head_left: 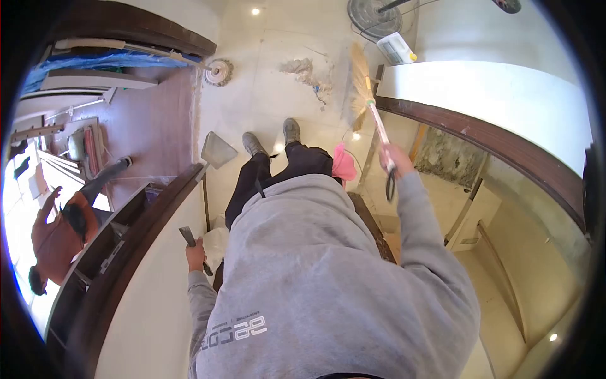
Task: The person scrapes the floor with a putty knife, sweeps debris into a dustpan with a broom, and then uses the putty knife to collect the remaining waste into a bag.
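Note:
My right hand [396, 159] is wrapped around the handle of a straw broom [361, 76], close to the end with the black loop. The bristles reach down near the floor beside a doorway frame. Low at my left side, my left hand [196, 254] grips a dark flat tool [187, 237] whose kind I cannot tell; its wide end points up and away from me. A patch of rubble and dust [309, 74] lies on the pale tiled floor ahead of my feet, left of the broom. A grey dustpan [218, 150] rests on the floor left of my shoes.
A round brush head [218, 72] stands by the left doorway. Through it, another person [66, 230] is near shelving. A white bottle [396, 49] and a round black base [375, 18] are at upper right. Pink cloth [343, 163] hangs beside my leg.

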Action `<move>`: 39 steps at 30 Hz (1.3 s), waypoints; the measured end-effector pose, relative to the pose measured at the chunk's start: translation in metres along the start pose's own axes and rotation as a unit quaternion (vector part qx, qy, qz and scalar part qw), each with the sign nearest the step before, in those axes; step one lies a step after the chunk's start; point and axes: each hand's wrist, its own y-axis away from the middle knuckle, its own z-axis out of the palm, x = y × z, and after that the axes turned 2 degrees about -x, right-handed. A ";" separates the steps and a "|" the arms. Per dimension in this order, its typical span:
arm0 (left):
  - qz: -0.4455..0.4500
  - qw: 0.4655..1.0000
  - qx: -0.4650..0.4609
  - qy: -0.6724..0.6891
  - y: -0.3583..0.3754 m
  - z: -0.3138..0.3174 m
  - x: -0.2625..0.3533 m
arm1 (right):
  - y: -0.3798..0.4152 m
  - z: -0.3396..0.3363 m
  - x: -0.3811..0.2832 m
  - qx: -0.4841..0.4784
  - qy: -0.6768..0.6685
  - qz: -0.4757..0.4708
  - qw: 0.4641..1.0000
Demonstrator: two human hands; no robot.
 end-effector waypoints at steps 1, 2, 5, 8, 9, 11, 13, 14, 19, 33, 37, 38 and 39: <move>-0.012 1.000 -0.009 -0.017 0.001 0.000 -0.014 | 0.032 0.005 0.003 0.041 0.020 0.022 0.999; -0.015 0.999 -0.013 -0.040 -0.001 0.002 -0.032 | 0.068 0.016 -0.001 0.082 0.040 0.045 0.995; 0.042 0.994 -0.030 -0.096 0.036 0.018 -0.034 | 0.123 0.048 0.000 0.143 0.039 0.117 0.982; 0.107 0.987 -0.027 -0.115 0.068 0.038 -0.024 | 0.110 0.059 0.015 0.103 -0.038 0.073 0.991; 0.171 0.977 -0.011 -0.130 0.076 0.043 -0.021 | 0.078 0.050 0.028 0.065 -0.061 0.049 0.995; 0.162 0.977 -0.021 -0.137 0.056 0.042 -0.044 | -0.001 0.030 0.044 -0.106 -0.117 0.014 0.987; 0.116 0.980 -0.029 -0.159 0.049 0.043 -0.042 | -0.074 0.044 0.050 -0.189 -0.146 -0.037 0.971; 0.107 0.982 -0.024 -0.156 0.046 0.039 -0.042 | -0.113 0.049 0.057 -0.171 0.017 -0.150 0.974; -0.009 0.999 0.038 0.035 0.072 0.019 -0.022 | -0.212 0.122 0.017 -0.101 -0.287 0.080 0.949; 0.038 0.989 0.021 -0.141 0.120 0.053 -0.078 | 0.042 0.082 -0.044 -0.086 -0.024 0.120 0.989; 0.013 0.995 -0.038 -0.088 0.076 0.061 -0.119 | 0.148 0.116 -0.053 0.060 -0.053 0.129 0.988; 0.019 0.995 -0.043 -0.088 0.045 0.061 -0.147 | 0.160 0.118 -0.052 0.057 -0.009 0.118 0.991; 0.061 0.990 -0.016 -0.129 0.008 0.063 -0.175 | 0.162 0.114 -0.047 0.060 -0.010 0.110 0.992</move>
